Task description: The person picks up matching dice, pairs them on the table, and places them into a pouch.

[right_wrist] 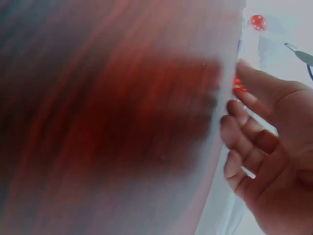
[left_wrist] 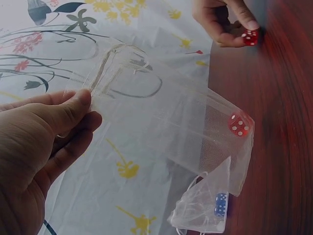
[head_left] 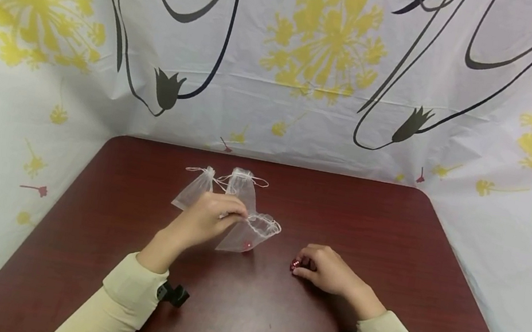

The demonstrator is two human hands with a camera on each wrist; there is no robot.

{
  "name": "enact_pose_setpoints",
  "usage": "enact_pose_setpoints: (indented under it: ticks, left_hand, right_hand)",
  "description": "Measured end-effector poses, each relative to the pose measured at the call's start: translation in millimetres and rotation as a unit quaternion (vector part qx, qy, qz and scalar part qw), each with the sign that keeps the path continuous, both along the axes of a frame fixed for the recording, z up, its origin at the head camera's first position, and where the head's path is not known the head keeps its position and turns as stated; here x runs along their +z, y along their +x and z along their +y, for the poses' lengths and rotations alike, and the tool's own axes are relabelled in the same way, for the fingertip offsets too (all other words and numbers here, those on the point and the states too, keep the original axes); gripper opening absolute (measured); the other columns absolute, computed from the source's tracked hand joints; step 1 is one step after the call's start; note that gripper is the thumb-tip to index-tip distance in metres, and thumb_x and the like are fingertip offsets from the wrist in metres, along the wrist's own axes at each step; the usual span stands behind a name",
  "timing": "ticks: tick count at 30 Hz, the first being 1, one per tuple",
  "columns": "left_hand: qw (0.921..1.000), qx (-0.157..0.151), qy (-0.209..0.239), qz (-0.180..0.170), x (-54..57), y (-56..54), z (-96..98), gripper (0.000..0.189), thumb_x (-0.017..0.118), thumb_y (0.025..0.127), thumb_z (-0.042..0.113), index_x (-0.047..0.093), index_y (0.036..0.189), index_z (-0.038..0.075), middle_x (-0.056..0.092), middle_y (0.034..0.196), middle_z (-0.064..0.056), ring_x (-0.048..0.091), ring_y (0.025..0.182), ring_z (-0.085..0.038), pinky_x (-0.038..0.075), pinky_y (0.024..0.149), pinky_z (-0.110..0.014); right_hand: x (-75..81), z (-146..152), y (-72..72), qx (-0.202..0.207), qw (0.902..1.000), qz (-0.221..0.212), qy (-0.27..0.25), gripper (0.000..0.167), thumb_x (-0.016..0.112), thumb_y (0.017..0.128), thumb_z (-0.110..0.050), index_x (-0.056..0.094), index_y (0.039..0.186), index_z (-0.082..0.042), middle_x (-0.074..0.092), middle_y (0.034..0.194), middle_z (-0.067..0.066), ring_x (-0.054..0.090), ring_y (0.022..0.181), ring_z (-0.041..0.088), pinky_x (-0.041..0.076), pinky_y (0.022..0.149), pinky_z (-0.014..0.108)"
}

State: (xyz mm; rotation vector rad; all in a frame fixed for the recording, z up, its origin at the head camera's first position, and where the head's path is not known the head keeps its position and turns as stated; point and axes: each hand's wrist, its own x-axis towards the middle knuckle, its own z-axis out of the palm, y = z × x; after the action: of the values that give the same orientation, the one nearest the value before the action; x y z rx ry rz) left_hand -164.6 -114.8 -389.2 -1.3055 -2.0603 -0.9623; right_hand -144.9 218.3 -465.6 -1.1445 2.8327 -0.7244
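Note:
My left hand (head_left: 208, 218) pinches the upper edge of a sheer white drawstring bag (head_left: 240, 236) between thumb and fingers. A red die with white dots (left_wrist: 239, 125) lies in the bottom corner of that bag. To the right, apart from the bag, my right hand (head_left: 332, 273) holds another red die (head_left: 294, 264) between thumb and fingertips. The same die shows partly in the right wrist view, half covered by the thumb.
Behind the left hand, two more sheer drawstring bags, a left one (head_left: 194, 192) and a middle one (head_left: 242, 188), lie on the dark red table (head_left: 352, 214). Blue dice (left_wrist: 221, 204) show inside one bag in the left wrist view. A flowered sheet (head_left: 231, 120) hangs around the table.

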Motion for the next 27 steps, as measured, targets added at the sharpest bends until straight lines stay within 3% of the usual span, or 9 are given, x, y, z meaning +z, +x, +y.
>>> enact_pose_setpoints:
  ticks: [5, 13, 27]
  left_hand:
    - [1.0000, 0.001, 0.000, -0.002, -0.2, -1.1, -0.1, 0.015, 0.084, 0.076, -0.006, 0.076, 0.087, 0.000, 0.075, 0.085, -0.006, 0.073, 0.080, -0.018, 0.058, 0.078, -0.022]
    - [1.0000, 0.003, -0.001, -0.007, 0.4, -1.2, -0.1, 0.015, 0.084, 0.077, -0.005, 0.076, 0.087, 0.001, 0.075, 0.085, -0.005, 0.073, 0.081, -0.017, 0.058, 0.077, -0.022]
    - [0.9999, 0.013, 0.000, 0.003, 8.1, -1.4, -3.5, 0.015, 0.084, 0.076, -0.006, 0.076, 0.087, 0.001, 0.075, 0.085, -0.005, 0.073, 0.080, -0.018, 0.059, 0.076, -0.026]
  right_hand:
    - [10.8, -2, -4.0, 0.005, 0.9985, 0.036, -0.041, 0.014, 0.082, 0.086, -0.016, 0.070, 0.093, -0.014, 0.062, 0.082, -0.011, 0.056, 0.067, 0.005, 0.048, 0.061, 0.022]
    - [50.1, -9, -15.6, 0.004, 0.9925, 0.038, -0.116, 0.017, 0.084, 0.084, -0.011, 0.071, 0.095, -0.011, 0.063, 0.083, -0.010, 0.058, 0.071, 0.004, 0.053, 0.057, 0.030]
    - [104.1, -29, -25.8, 0.016, 0.9896, 0.063, -0.128, 0.019, 0.083, 0.085, -0.013, 0.071, 0.100, -0.014, 0.064, 0.087, -0.012, 0.061, 0.077, 0.009, 0.052, 0.062, 0.031]
